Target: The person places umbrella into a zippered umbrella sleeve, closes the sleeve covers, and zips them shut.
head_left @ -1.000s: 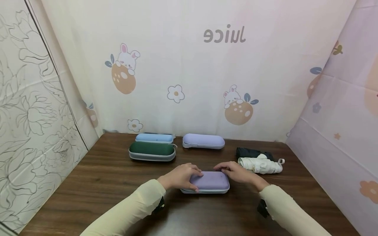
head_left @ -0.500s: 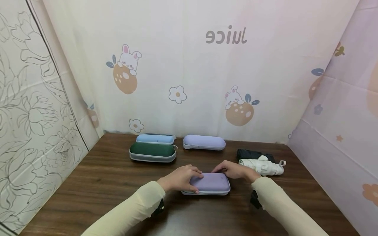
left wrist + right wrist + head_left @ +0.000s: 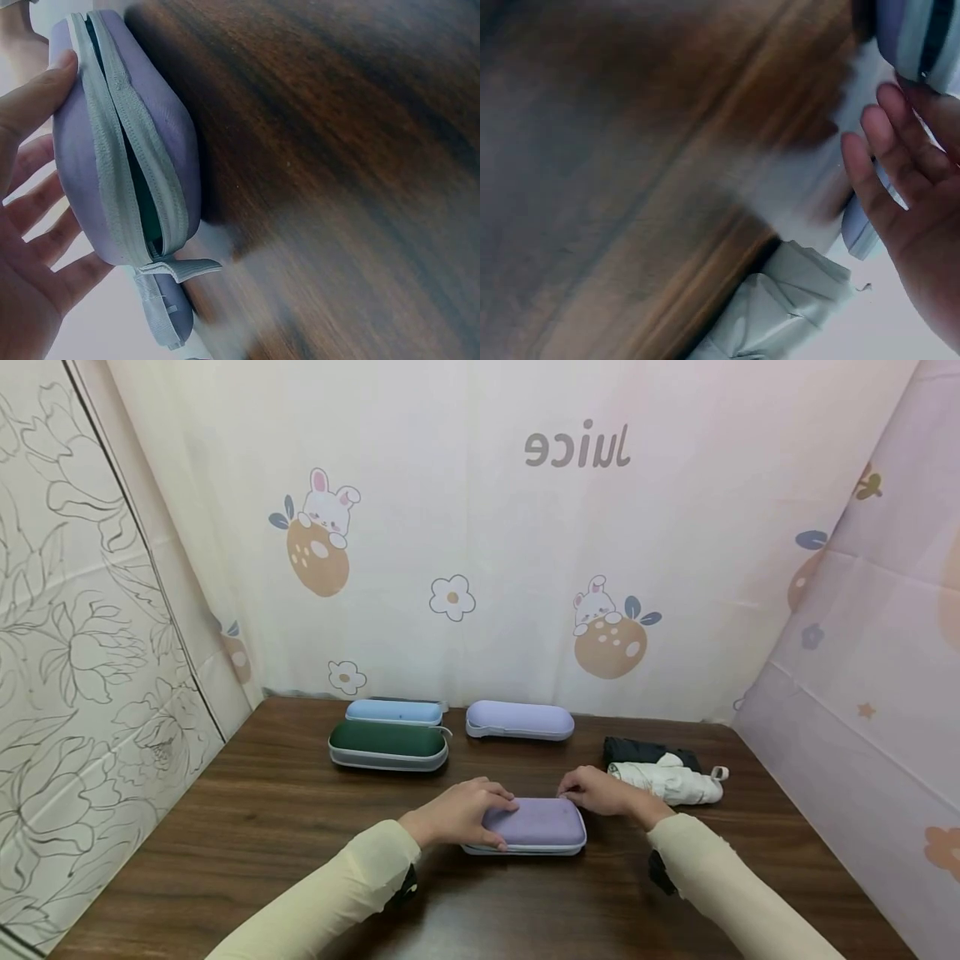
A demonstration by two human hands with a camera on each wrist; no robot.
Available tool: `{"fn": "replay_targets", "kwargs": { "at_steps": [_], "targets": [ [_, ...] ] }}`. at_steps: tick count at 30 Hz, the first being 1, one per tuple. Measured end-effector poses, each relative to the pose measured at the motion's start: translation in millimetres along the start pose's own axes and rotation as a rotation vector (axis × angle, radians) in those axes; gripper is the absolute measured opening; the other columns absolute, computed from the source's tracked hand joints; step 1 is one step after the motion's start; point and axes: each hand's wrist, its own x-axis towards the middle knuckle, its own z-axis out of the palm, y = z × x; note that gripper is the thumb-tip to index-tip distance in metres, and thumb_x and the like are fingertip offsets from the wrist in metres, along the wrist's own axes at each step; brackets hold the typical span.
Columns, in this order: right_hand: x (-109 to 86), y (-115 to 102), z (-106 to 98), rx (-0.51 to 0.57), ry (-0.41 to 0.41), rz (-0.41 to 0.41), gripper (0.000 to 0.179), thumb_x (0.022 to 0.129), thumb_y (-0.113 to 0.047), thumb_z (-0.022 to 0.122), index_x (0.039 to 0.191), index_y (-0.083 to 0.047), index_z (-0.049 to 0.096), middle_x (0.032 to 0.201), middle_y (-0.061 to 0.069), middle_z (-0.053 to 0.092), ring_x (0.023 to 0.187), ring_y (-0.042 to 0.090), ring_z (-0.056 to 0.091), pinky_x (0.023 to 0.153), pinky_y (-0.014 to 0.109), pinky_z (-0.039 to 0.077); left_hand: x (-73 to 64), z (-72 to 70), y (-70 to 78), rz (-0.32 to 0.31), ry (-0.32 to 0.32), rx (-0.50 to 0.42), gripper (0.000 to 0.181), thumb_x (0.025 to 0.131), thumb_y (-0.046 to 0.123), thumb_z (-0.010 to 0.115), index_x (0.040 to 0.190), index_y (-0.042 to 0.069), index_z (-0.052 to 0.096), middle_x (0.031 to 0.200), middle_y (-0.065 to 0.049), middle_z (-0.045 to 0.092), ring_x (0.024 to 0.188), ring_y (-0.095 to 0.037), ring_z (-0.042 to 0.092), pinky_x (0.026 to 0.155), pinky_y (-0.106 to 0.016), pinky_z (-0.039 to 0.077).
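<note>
A purple zip case (image 3: pixel 536 822) lies on the table in front of me. My left hand (image 3: pixel 461 814) holds its left end, fingers over the top and thumb on the front side. Seen from the left wrist, the case's pale zip (image 3: pixel 112 142) is partly parted, showing a dark green inside; a fabric loop (image 3: pixel 180 268) sticks out at its end. My right hand (image 3: pixel 600 791) is at the back right corner, thumb and forefinger pinched together at the zip edge. The zipper pull between them is hidden; the other fingers (image 3: pixel 877 127) spread loosely in the right wrist view.
Behind, on the left, a dark green case (image 3: pixel 387 739) stands before a light blue case (image 3: pixel 393 712). A lilac case (image 3: pixel 517 718) lies at the back middle. To the right are a folded white umbrella (image 3: pixel 667 783) and a black folded umbrella (image 3: pixel 637 752).
My right hand first shifts slightly left along the case's back edge, then back right to the corner. The left hand and the case stay in place.
</note>
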Motion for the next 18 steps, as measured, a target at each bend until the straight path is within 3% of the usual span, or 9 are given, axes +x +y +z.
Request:
{"fn": "replay_targets", "kwargs": {
  "at_steps": [5,9,15,18],
  "targets": [
    [-3.7,0,9,-0.115,0.064,-0.034,0.015,0.093,0.000,0.056,0.087,-0.010,0.064,0.082,-0.008,0.059,0.076,0.005,0.054,0.068,0.029,0.049,0.4,-0.1,0.7,-0.007,-0.002,-0.007,0.054,0.079,0.042,0.077,0.124,0.014,0.066,0.123,0.002,0.061,0.110,-0.011,0.053,0.093,-0.023,0.042],
    [-7.7,-4,12,-0.307,0.074,-0.017,0.014,0.094,-0.002,0.055,0.089,-0.013,0.060,0.082,-0.007,0.055,0.075,0.007,0.053,0.066,0.030,0.048,0.3,0.5,0.9,-0.006,-0.002,-0.003,0.054,0.079,0.042,0.077,0.124,0.015,0.065,0.123,0.003,0.060,0.111,-0.011,0.052,0.093,-0.023,0.042],
    [-19.2,-7,16,-0.651,0.068,-0.032,0.016,0.091,0.001,0.058,0.106,-0.004,0.061,0.106,0.011,0.063,0.098,0.026,0.060,0.079,0.043,0.049,-0.1,0.4,1.7,-0.017,-0.003,0.015,0.055,0.079,0.044,0.075,0.126,0.016,0.064,0.123,0.003,0.060,0.110,-0.011,0.052,0.092,-0.024,0.042],
    [-26.2,-6,18,-0.758,0.073,-0.068,0.020,0.090,0.001,0.059,0.109,-0.003,0.060,0.108,0.012,0.063,0.100,0.026,0.059,0.081,0.044,0.048,-1.2,-0.2,2.6,-0.019,0.000,0.031,0.055,0.079,0.044,0.075,0.125,0.016,0.065,0.124,0.003,0.060,0.109,-0.012,0.052,0.091,-0.024,0.043]
  ]
}}
